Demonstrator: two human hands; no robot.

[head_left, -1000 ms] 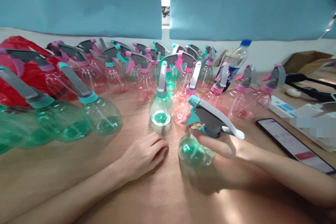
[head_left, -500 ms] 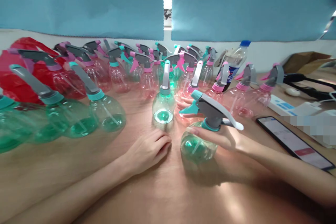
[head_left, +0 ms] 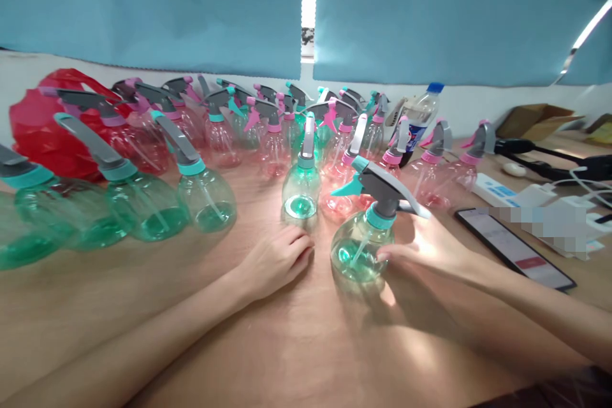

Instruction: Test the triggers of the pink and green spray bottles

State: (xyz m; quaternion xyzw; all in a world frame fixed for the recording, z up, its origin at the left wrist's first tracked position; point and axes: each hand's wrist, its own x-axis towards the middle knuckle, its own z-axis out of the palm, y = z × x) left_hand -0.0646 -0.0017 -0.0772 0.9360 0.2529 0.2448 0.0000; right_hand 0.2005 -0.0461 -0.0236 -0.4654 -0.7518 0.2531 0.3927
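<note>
A green spray bottle (head_left: 359,252) with a teal collar and grey head stands upright right of centre, its nozzle to the left. My right hand (head_left: 425,245) is at its right side, the thumb on the body; the other fingers are partly hidden behind it. My left hand (head_left: 280,258) rests on the table with fingers curled, and whether anything is under them is hidden. Just beyond it stands another green spray bottle (head_left: 301,194). More green bottles (head_left: 208,204) stand at the left, and pink ones (head_left: 275,150) at the back.
A phone (head_left: 516,248) and a white power strip (head_left: 497,191) with cables lie at the right. Behind are a blue-capped drink bottle (head_left: 423,111), an open cardboard box (head_left: 538,121) and black straps. A red plastic bag (head_left: 43,127) sits at the back left.
My right hand has moved from the upper body near the collar to lower on the green bottle's right side. The view has shifted slightly; my left hand stays on the table.
</note>
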